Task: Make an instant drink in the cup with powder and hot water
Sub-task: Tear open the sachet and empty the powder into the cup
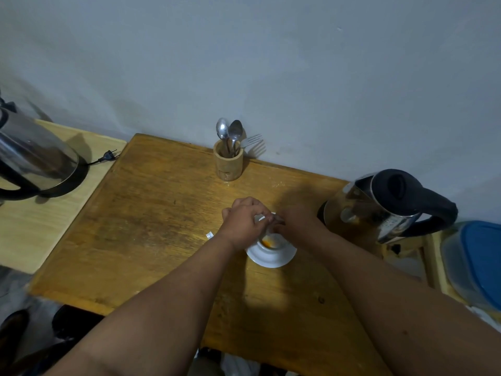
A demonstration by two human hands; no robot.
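Note:
A white cup (273,241) stands on a white saucer (271,257) in the middle of the wooden table. Orange powder (267,242) lies at the cup's bottom. Both hands meet right above the cup. My left hand (244,222) and my right hand (298,223) pinch a small silvery sachet (273,219) between their fingertips; most of it is hidden by the fingers. A steel electric kettle with a black lid and handle (390,204) stands to the right of the cup.
A wooden holder (228,162) with two spoons and a fork stands at the wall. A small torn white scrap (209,235) lies left of the saucer. A second kettle (35,158) sits on the left side table. A blue-lidded container (477,264) is at far right.

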